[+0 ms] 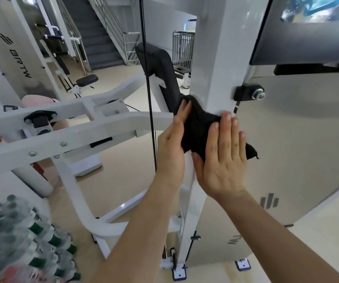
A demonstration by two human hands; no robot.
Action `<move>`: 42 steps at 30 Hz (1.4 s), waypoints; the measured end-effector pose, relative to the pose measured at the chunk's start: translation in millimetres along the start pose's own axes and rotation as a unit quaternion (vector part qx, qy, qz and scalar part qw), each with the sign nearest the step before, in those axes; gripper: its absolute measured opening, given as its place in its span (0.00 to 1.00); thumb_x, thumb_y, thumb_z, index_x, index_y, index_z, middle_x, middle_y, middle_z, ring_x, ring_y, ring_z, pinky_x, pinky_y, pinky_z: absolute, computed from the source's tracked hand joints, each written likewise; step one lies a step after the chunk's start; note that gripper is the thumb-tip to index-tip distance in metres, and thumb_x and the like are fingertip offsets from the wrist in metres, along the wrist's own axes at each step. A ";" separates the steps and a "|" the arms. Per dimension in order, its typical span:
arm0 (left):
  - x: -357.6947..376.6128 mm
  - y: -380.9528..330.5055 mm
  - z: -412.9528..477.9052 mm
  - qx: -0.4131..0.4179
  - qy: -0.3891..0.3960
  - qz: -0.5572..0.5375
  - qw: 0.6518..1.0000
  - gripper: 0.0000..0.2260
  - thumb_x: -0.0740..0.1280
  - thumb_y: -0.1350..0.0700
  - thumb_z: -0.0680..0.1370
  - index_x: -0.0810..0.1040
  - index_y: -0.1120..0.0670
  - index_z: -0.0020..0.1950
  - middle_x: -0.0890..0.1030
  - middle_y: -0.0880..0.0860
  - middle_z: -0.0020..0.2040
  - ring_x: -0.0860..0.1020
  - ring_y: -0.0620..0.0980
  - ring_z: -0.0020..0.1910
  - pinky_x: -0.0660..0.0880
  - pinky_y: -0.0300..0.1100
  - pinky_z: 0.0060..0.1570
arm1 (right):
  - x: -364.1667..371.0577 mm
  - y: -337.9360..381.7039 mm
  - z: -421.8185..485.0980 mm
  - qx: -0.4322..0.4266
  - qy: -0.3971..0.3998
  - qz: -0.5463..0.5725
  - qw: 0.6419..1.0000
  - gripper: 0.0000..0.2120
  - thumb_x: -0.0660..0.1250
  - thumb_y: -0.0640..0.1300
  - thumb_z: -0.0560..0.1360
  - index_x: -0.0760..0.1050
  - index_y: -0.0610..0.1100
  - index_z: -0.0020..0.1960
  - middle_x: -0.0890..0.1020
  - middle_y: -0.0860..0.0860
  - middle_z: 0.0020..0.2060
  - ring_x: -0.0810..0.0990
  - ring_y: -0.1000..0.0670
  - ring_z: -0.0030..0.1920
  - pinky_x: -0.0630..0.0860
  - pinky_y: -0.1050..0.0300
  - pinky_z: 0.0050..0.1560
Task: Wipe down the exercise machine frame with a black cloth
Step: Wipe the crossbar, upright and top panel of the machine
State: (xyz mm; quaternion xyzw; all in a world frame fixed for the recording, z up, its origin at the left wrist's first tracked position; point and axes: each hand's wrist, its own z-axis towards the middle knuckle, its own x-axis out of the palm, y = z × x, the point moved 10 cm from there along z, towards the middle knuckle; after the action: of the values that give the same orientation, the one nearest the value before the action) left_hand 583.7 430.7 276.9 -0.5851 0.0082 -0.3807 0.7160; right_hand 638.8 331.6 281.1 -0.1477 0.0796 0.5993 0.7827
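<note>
A crumpled black cloth (199,127) is pressed against the white painted steel upright (211,68) of the exercise machine frame, about midway up the post. It sits just below and left of a black bracket with a silver bolt (249,92). The left hand (171,146) lies flat against the cloth's left edge, fingers straight and together; its grip is open, pressing rather than clasping. The right hand (223,158) spreads flat over the cloth's lower right part, grip likewise open, and a corner of cloth pokes out past its little finger. A thin black cable (149,88) runs vertically left of the post, in front of a black padded backrest (162,72). A pale grey shroud panel (307,139) stands to the right. Blurred clear plastic bottles with green labels (21,242) fill the lower left.
</note>
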 end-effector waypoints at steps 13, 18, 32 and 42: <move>20.8 12.8 -2.5 -0.049 0.022 0.045 0.998 0.32 0.52 0.39 0.79 0.61 0.53 0.80 0.73 0.59 0.72 0.73 0.53 0.71 0.67 0.48 0.73 | -0.3 -9.1 -9.4 -0.070 0.010 0.035 0.997 0.29 0.53 0.50 0.83 0.49 0.44 0.81 0.48 0.43 0.81 0.48 0.42 0.80 0.48 0.43 0.79; 13.7 31.5 -2.2 -0.071 0.015 0.109 0.991 0.37 0.54 0.30 0.76 0.67 0.52 0.77 0.79 0.50 0.67 0.78 0.42 0.65 0.75 0.34 0.61 | 8.0 -7.9 -12.1 -0.066 -0.010 0.026 0.997 0.30 0.52 0.53 0.82 0.52 0.42 0.81 0.50 0.41 0.80 0.51 0.41 0.80 0.48 0.44 0.79; 15.3 33.5 -12.1 0.053 0.076 0.139 0.986 0.29 0.50 0.49 0.83 0.45 0.55 0.82 0.56 0.55 0.81 0.56 0.53 0.80 0.54 0.58 0.78 | 8.1 -11.7 -21.5 -0.045 0.018 0.023 0.999 0.31 0.52 0.51 0.82 0.50 0.39 0.81 0.49 0.39 0.80 0.50 0.39 0.80 0.49 0.40 0.78; -7.9 50.5 -18.9 0.117 0.097 0.319 0.935 0.33 0.50 0.38 0.83 0.44 0.52 0.83 0.52 0.48 0.83 0.52 0.49 0.81 0.56 0.60 0.77 | 6.2 -1.7 -44.4 -0.055 0.058 0.054 0.995 0.32 0.47 0.55 0.83 0.51 0.38 0.81 0.50 0.37 0.80 0.51 0.36 0.79 0.51 0.36 0.77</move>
State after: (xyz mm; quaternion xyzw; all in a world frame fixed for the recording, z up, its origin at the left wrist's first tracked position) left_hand 596.5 420.7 224.9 -0.4235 0.2194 -0.1855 0.8591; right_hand 644.4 322.3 237.6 -0.2205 0.0990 0.6346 0.7340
